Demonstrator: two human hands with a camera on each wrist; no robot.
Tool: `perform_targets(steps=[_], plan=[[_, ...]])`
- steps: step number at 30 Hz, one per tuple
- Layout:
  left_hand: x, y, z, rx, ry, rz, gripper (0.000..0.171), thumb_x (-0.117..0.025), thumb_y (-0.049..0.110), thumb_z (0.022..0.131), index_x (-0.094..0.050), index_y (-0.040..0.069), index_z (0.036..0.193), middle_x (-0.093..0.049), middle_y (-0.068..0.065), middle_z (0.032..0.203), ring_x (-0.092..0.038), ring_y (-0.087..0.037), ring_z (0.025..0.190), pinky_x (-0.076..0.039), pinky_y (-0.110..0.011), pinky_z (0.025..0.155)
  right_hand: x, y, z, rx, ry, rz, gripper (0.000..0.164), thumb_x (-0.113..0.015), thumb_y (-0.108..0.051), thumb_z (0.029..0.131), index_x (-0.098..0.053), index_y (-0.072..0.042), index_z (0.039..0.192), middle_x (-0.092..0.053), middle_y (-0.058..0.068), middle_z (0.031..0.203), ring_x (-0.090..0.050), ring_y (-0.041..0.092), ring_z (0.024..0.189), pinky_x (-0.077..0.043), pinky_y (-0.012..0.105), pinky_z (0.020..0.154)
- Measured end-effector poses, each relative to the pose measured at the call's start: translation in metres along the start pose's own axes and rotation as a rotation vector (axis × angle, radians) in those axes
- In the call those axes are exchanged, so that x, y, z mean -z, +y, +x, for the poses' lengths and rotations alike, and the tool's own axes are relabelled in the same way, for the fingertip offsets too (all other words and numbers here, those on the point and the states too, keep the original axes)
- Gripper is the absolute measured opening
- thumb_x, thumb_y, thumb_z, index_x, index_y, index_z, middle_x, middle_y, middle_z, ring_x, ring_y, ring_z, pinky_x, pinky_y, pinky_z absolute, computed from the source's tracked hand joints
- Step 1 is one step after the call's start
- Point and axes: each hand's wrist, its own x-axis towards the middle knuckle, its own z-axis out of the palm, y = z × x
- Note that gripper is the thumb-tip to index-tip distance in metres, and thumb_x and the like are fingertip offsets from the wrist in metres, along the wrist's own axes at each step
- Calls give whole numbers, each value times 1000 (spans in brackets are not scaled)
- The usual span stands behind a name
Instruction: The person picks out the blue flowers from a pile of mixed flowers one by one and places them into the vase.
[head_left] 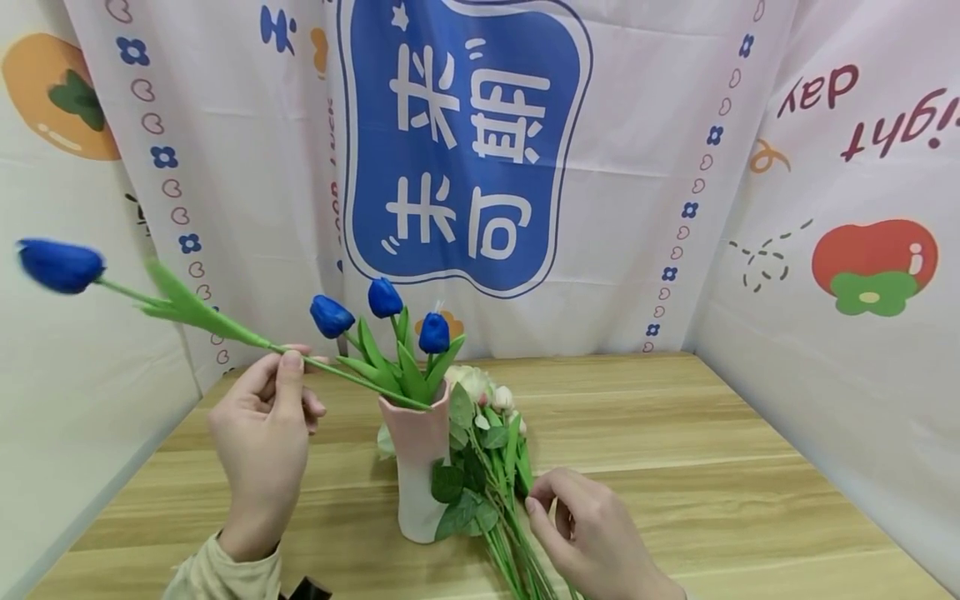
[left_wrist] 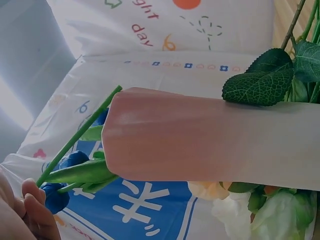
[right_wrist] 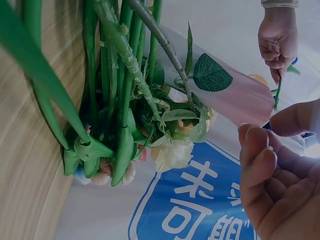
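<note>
My left hand (head_left: 264,429) pinches the stem of a blue tulip (head_left: 62,267) between thumb and fingers. The bloom points up and left, while the cut end of the stem lies across the mouth of a pink-and-white vase (head_left: 422,475). Three blue tulips with green leaves (head_left: 412,375) stand in that vase. In the left wrist view the stem (left_wrist: 80,135) slants past the vase rim. My right hand (head_left: 592,533), fingers loosely curled, hovers beside a bundle of flower stems (head_left: 510,533); the right wrist view shows nothing between its fingertips (right_wrist: 255,132).
The bundle lies on the wooden table (head_left: 712,467) just right of the vase, its white blooms (head_left: 472,382) at the far end and dark leaves (head_left: 450,483) against the vase. Printed cloth (head_left: 630,167) hangs at the back and both sides.
</note>
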Motion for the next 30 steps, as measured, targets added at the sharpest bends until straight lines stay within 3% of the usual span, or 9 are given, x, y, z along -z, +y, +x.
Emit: perform_targets(steps=[10, 15, 24, 30], plan=[[-10, -5, -13, 25, -76, -48, 24, -54, 15, 90, -64, -6, 96, -56, -13, 61, -48, -18, 42, -40, -20, 32, -2, 1, -1, 8, 14, -4, 19, -63, -2, 76, -56, -19, 79, -47, -15, 70, -38, -4, 51, -30, 1, 43], [-11, -5, -15, -17, -95, -15, 22, -53, 14, 91, -64, -5, 95, -55, -12, 58, -47, -17, 41, -39, -21, 30, -3, 1, -1, 19, 17, 2, 19, -63, -1, 75, -56, -18, 78, -47, -14, 69, -38, -4, 51, -30, 1, 43], [1, -5, -2, -83, 48, 21, 23, -52, 17, 91, -65, -1, 97, -56, -11, 58, -47, -15, 41, -39, -18, 30, -3, 1, 2, 50, 26, 17, 22, -62, 0, 75, -54, -19, 78, -45, -15, 68, -38, -3, 49, -29, 0, 43], [-4, -22, -7, -118, -32, 46, 21, -52, 17, 91, -67, 3, 95, -56, -7, 57, -47, -16, 40, -36, -21, 28, -3, 0, 1, 45, 17, 7, 21, -62, -1, 75, -53, -20, 78, -44, -16, 68, -38, -3, 50, -30, 0, 43]])
